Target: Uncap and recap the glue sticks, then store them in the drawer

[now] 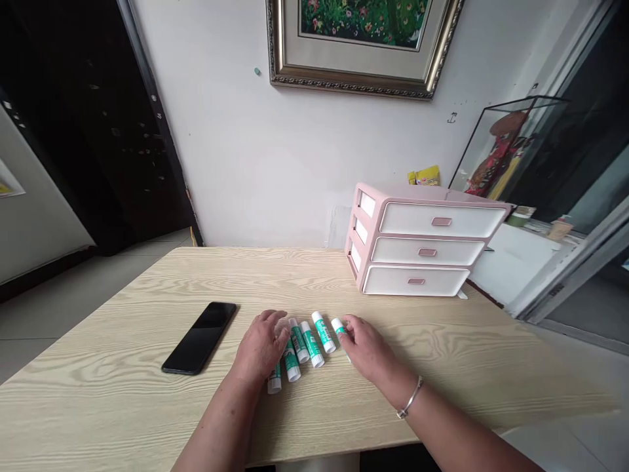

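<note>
The left hand (260, 347) lies open on the glue sticks (310, 342); right hand (367, 349) touches the rightmost stick (338, 326), perhaps pinching it.

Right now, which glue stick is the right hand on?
The rightmost glue stick, touched by the right hand; the other sticks lie left of it.
</note>
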Action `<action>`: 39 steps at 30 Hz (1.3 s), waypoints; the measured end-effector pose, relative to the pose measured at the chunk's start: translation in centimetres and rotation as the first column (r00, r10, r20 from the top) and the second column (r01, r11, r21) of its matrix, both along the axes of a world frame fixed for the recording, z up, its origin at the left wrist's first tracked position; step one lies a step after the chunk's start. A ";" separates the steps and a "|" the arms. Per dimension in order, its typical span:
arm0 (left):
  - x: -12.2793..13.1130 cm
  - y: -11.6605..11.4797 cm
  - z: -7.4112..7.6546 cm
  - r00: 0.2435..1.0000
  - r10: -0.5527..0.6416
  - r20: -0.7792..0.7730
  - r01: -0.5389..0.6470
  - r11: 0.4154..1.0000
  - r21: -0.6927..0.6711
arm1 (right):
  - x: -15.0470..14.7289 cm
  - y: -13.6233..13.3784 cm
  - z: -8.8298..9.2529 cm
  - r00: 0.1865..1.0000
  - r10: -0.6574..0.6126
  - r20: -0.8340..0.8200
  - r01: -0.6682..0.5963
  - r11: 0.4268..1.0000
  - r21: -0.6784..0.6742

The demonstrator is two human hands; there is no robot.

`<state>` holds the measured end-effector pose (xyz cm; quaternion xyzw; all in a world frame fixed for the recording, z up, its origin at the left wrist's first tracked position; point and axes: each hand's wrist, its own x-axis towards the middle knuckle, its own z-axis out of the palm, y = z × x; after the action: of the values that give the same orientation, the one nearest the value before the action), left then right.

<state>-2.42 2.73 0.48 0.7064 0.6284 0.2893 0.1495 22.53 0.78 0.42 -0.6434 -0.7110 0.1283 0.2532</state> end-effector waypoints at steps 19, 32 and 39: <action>0.2 -3.2 -0.8 0.978 0.193 -0.080 -0.205 0.959 -0.195 | -4.0 4.1 -2.8 1.000 0.028 0.008 -0.028 0.996 0.085; 0.5 -2.1 0.3 0.974 0.198 -0.112 -0.217 0.959 -0.183 | -2.7 3.3 -1.1 0.991 0.060 -0.119 -0.054 0.997 0.054; 0.1 -1.6 1.4 0.947 0.115 0.301 -0.091 0.991 -0.094 | -2.5 3.4 -1.4 0.983 0.050 -0.177 -0.021 0.986 0.163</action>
<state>-2.31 1.13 1.89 0.6129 0.6447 0.3775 0.2573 20.00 4.17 -1.03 -0.5938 -0.7046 0.1329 0.3652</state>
